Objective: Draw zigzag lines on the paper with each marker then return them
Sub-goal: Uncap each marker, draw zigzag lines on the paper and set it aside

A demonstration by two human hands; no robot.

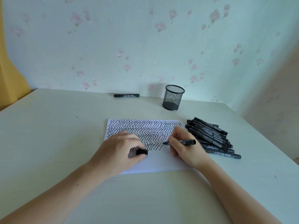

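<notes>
Paper (155, 160) is lying flat on the desk (48, 135), mostly covered with zigzags. The right hand (182, 147) is pinching a marker (181, 142) near its tip; the left hand (119, 151) is holding its cap (142, 152) in curled fingers. The marker looks light, rigid and smooth, best gripped low on the barrel.

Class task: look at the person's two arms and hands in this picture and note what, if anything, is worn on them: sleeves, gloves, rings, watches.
Both forearms are bare as far as the picture shows; no sleeve edge comes into view. The left hand and the right hand wear no gloves. No ring, watch, bracelet or strap shows on the fingers or wrists that are visible. The nails that show look short and unpainted.
</notes>
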